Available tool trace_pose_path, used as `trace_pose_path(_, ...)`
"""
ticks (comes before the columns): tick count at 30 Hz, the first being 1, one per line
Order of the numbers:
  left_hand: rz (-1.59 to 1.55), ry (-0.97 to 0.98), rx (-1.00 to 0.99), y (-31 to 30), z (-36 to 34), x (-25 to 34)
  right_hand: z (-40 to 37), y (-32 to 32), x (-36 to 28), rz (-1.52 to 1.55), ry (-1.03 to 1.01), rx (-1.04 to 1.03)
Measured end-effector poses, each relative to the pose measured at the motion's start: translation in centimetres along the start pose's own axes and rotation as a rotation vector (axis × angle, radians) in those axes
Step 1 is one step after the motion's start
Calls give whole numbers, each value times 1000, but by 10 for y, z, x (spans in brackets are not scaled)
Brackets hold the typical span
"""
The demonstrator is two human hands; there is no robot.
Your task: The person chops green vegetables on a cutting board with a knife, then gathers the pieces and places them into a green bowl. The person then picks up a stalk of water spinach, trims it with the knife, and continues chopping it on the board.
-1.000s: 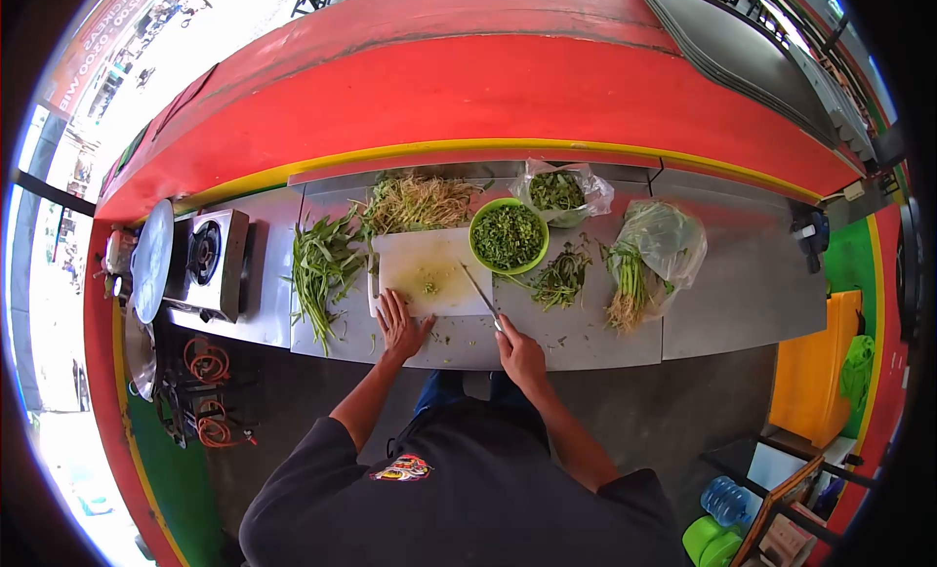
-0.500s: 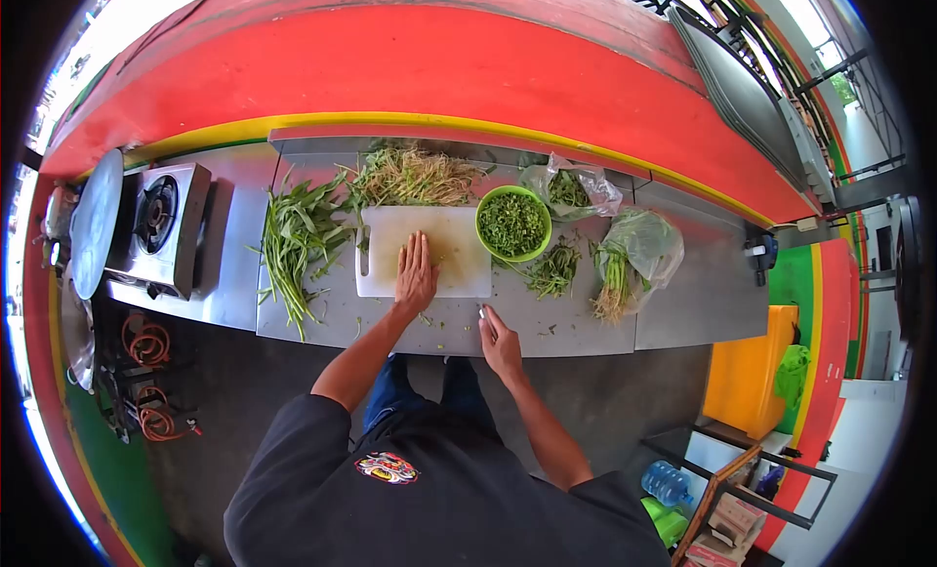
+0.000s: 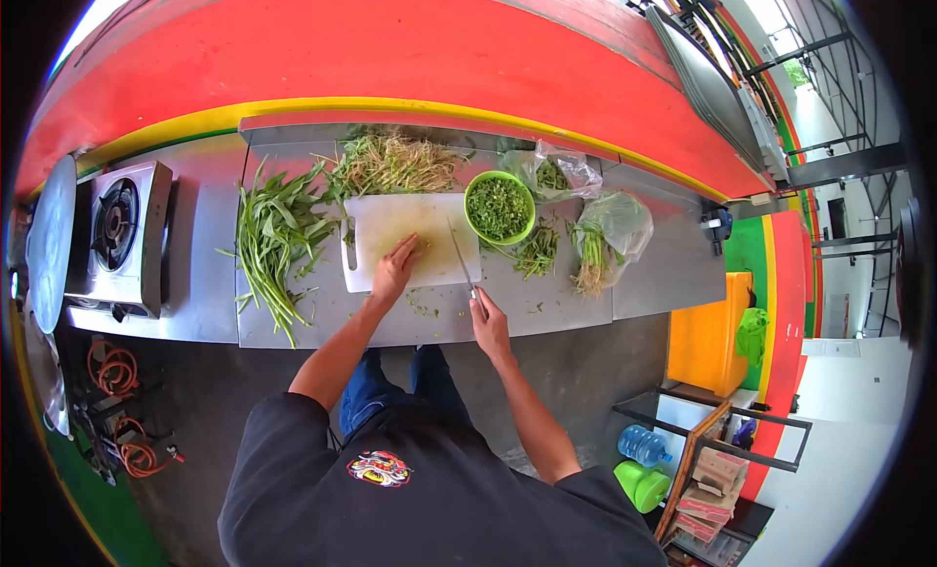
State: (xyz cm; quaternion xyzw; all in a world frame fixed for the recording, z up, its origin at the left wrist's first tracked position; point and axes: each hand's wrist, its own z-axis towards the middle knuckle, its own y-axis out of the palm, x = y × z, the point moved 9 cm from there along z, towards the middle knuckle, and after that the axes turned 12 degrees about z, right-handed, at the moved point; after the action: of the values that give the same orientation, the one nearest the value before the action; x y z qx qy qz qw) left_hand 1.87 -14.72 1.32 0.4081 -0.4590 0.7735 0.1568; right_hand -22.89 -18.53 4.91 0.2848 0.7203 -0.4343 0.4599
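The right hand grips the knife beside the left hand, which touches the cutting board (its grasp unclear), near a green bowl of chopped greens.

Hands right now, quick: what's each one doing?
Left hand: empty as far as visible, fingers together, resting on the white cutting board.
Right hand: closed around the handle of the knife.

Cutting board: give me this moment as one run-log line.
left hand: on white cutting board | right hand: holding knife, blade over board | green bowl: holds chopped greens, at board's right end
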Motion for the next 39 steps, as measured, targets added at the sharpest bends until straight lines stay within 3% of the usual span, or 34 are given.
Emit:
trace_pose_path(2,-12,4,-3,-10,3,1,-5,2,3,-14,-2,37)
trace_pose_path(4,-22,2,-3,-14,9,-2,-18,20,0,-68,40,-113)
trace_pose_path(6,74,168,12,-16,13,8,-31,25,2,-62,56,-124)
trace_pose_path(9,114,249,-112,-2,16,11,-47,24,-3,-40,-25,-46)
trace_pose_path(11,123,271,-158,10,16,13,-64,11,0,42,144,150)
trace_pose_path(12,135,294,-206,17,15,15,-69,16,8,39,145,150)
trace_pose_path(14,203,346,-202,19,12,20,-82,14,44,149,129,347)
trace_pose_path(18,184,448,-194,15,1,20,-92,47,45,66,22,331)
trace_pose_path(22,1,419,-182,10,-6,8,-92,81,24,134,42,186)
trace_pose_path(24,-79,256,-172,4,-5,-5,-94,80,24,179,71,222)
trace_pose_path(31,33,343,-112,-20,-7,29,-85,48,41,240,174,399)
trace_pose_path(34,126,375,-145,-10,-9,28,-76,57,15,77,53,282)
trace_pose_path(37,136,338,-125,-3,-8,21,-73,60,7,56,168,192)
trace_pose_path(39,122,336,-128,0,-9,19,-68,51,6,93,144,243)
